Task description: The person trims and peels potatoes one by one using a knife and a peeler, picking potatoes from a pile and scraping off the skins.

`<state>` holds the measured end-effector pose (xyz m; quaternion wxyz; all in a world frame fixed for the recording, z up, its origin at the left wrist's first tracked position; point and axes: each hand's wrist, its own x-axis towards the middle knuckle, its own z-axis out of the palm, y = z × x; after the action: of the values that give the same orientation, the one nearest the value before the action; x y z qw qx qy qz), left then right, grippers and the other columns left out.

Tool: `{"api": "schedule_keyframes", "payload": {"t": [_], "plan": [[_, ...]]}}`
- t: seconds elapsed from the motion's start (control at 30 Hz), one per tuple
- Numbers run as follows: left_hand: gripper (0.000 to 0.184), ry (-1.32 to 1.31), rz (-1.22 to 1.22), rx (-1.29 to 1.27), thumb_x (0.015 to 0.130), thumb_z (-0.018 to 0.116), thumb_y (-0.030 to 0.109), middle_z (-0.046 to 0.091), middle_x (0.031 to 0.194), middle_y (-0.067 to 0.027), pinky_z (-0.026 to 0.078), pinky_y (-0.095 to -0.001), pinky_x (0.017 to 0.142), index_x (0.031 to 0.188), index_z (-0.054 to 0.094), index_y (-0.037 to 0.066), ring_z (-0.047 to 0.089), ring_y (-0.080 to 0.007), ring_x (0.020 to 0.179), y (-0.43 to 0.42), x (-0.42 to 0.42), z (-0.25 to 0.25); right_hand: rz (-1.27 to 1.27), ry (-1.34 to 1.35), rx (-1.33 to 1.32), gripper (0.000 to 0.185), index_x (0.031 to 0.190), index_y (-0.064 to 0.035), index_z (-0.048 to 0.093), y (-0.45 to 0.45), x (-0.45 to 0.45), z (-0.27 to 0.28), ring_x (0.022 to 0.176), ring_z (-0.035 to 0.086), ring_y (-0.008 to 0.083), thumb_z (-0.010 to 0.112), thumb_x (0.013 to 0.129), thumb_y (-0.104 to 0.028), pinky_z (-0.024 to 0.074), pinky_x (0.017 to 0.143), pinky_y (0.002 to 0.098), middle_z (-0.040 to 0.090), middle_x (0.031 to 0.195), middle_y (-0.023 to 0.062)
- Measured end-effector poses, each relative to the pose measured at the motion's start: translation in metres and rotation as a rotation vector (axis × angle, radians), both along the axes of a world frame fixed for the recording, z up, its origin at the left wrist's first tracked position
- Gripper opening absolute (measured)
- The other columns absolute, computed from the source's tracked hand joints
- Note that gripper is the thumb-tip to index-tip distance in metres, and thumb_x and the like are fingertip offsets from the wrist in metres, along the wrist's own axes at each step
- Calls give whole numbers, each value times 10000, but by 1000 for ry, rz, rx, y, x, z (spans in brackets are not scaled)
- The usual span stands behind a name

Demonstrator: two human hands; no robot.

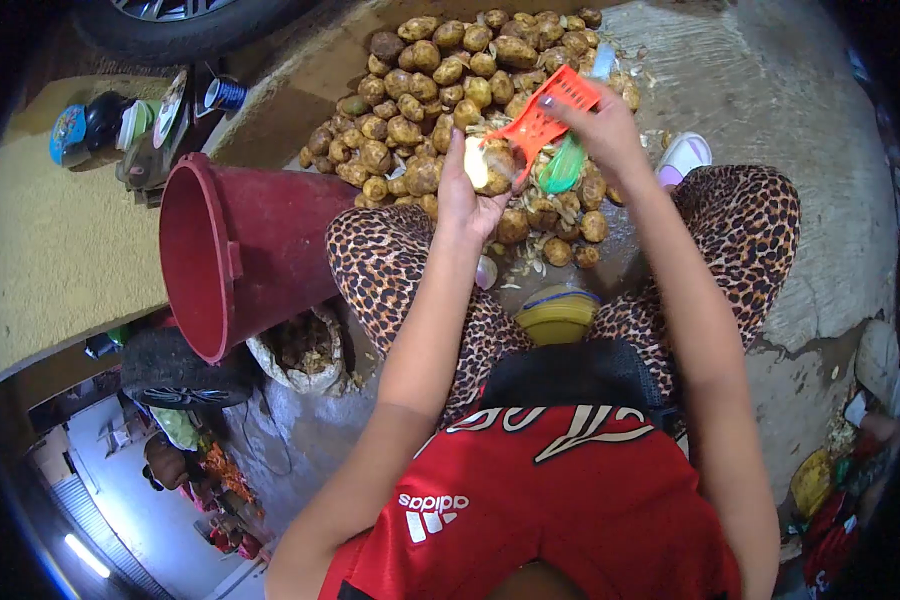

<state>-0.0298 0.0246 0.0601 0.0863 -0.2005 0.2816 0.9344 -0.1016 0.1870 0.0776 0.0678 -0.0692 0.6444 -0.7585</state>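
Note:
A partly peeled potato rests in my left hand, its pale bare flesh showing beside brown skin. Closed round the handle of an orange peeler is my right hand; the peeler's far end is against or very near the potato. Beyond both hands lies a large heap of unpeeled potatoes. Peelings and a green item lie just below the peeler.
A large red bucket lies tilted at the left, with a white sack below it. A yellow container stands between my knees. Car wheels, a low ledge and people are at the left.

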Motion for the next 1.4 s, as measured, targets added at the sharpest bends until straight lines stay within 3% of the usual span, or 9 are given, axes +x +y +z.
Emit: {"api": "schedule_keyframes", "payload": {"t": [0.3, 0.53, 0.63, 0.77, 0.9, 1.03, 1.1, 1.3, 1.4], "plan": [[430, -21, 136, 159, 914, 346, 329, 529, 1112, -198, 422, -431, 909, 1150, 436, -19, 534, -311, 1022, 0, -3, 0, 28, 103, 223, 249, 804, -15, 601, -15, 18, -4, 606, 545, 94, 695, 702, -222, 444, 577, 251, 605, 673, 42], [260, -46, 125, -19, 848, 468, 277, 591, 826, -80, 515, -339, 658, 933, 510, 35, 601, -213, 735, -8, 0, 3, -195, 114, 495, 254, 930, 16, 593, 20, -7, 19, 660, 583, 85, 664, 756, -155, 466, 587, 218, 631, 760, 43], [234, -81, 204, -78, 849, 463, 273, 588, 801, -64, 515, -325, 612, 903, 521, 52, 600, -195, 705, -11, 1, 3, -293, 86, 143, 252, 893, -8, 609, 40, -30, 14, 615, 585, 94, 682, 743, -197, 476, 570, 242, 631, 729, 52], [239, -60, 207, -126, 855, 450, 270, 585, 804, -67, 513, -337, 634, 903, 521, 47, 602, -200, 722, -3, -3, 6, -97, 49, 36, 252, 886, -7, 600, 17, -8, 11, 627, 581, 85, 687, 739, -193, 474, 570, 230, 630, 740, 35], [241, -52, 161, -140, 857, 445, 265, 590, 827, -77, 512, -344, 656, 906, 524, 43, 604, -205, 733, 0, -1, 4, 141, 1, 310, 257, 946, -8, 588, -9, 8, 0, 699, 566, 70, 668, 757, -162, 464, 620, 216, 615, 793, 16], [218, -56, 143, -101, 841, 482, 252, 587, 785, -66, 513, -333, 633, 879, 529, 43, 602, -187, 707, 1, -2, 3, -47, 115, 209, 330, 883, -10, 620, -4, 5, 1, 657, 586, 108, 707, 688, -262, 464, 608, 259, 632, 727, 38], [216, -85, 164, -138, 817, 524, 251, 587, 748, -57, 514, -312, 594, 846, 548, 38, 595, -171, 659, -2, 0, 4, -268, 271, 499, 310, 883, -12, 624, 21, -12, 9, 646, 586, 110, 701, 703, -253, 465, 607, 262, 639, 729, 42], [276, -36, 103, -22, 826, 481, 285, 602, 859, -135, 532, -368, 597, 870, 552, 23, 596, -247, 678, -7, 3, 11, -416, 110, 149, 249, 833, 9, 606, 54, -34, 14, 627, 569, 85, 696, 728, -200, 451, 589, 230, 619, 706, 41], [323, -21, 72, 27, 829, 465, 320, 592, 952, -179, 525, -363, 584, 873, 555, 13, 588, -280, 697, -8, 5, 15, -373, 104, 107, 246, 955, 32, 564, 59, -39, 8, 678, 582, 99, 649, 772, -109, 467, 602, 229, 618, 809, 55]]}}
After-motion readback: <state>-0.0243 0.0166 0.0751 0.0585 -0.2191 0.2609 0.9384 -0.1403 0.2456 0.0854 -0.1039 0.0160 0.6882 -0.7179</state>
